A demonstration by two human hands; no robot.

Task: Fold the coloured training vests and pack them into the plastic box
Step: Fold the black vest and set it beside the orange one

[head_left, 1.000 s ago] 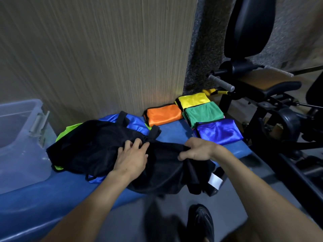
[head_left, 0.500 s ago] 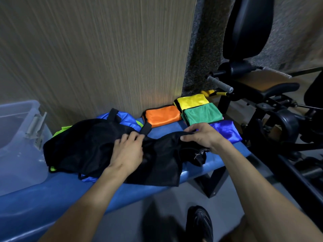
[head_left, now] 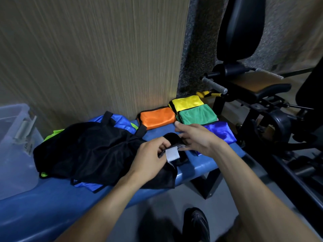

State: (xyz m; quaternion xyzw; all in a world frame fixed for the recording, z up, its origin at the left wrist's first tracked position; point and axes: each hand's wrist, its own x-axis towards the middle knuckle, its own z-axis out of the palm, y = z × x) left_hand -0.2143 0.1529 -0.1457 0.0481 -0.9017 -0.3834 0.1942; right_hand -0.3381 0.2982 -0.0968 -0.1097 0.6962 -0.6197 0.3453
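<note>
A black mesh vest (head_left: 90, 151) lies spread on the blue bench (head_left: 35, 206), on top of a blue vest (head_left: 120, 119) and a lime vest (head_left: 53, 133). My left hand (head_left: 150, 156) pinches the black vest's right edge by its white label (head_left: 172, 154). My right hand (head_left: 197, 138) touches the folded-over black end with loosely spread fingers. Folded orange (head_left: 157, 117), yellow (head_left: 187, 102), green (head_left: 196, 116) and purple-blue (head_left: 220, 132) vests sit at the bench's right end. The clear plastic box (head_left: 15, 145) stands at the left.
A wood-grain wall panel (head_left: 97, 55) rises behind the bench. Black gym equipment (head_left: 262, 105) with a padded seat and handle crowds the right side. My shoe (head_left: 196, 224) is on the grey floor below.
My left hand slid right from the vest's middle to its right edge and took hold by the label. The vest's right end has been folded inward. My right hand shifted slightly.
</note>
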